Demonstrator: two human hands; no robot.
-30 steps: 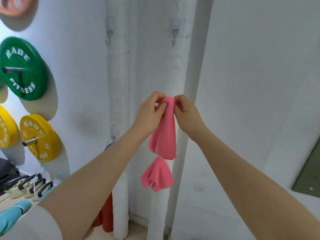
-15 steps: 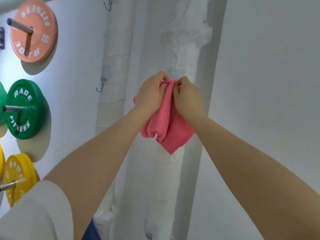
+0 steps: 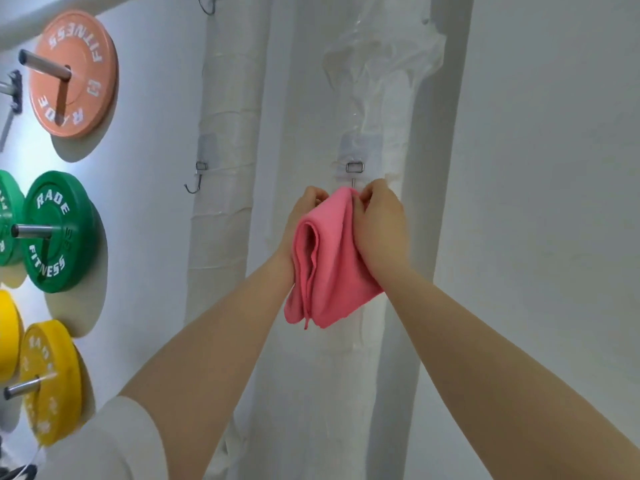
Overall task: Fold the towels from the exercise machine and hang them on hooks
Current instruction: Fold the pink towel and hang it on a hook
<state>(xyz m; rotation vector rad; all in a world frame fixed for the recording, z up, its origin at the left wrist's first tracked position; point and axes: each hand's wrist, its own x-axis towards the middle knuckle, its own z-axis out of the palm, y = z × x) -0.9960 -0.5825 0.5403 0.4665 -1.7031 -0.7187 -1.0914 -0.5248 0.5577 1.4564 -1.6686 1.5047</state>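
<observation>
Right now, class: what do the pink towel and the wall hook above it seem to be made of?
Pink towel: soft cloth, likely microfibre; matte, drooping in limp folds from both hands.
Wall hook: apparently thin bare metal wire on a clear stick-on pad; grey sheen, slim loop. Its lower end is hidden behind the towel.

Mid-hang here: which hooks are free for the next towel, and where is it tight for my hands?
Free: the hook on the left pipe, between the green plate and your hands, and another hook at the top edge. Crowded: the hook on the wrapped pipe, where the left hand and right hand pinch the pink towel just under it.
</observation>
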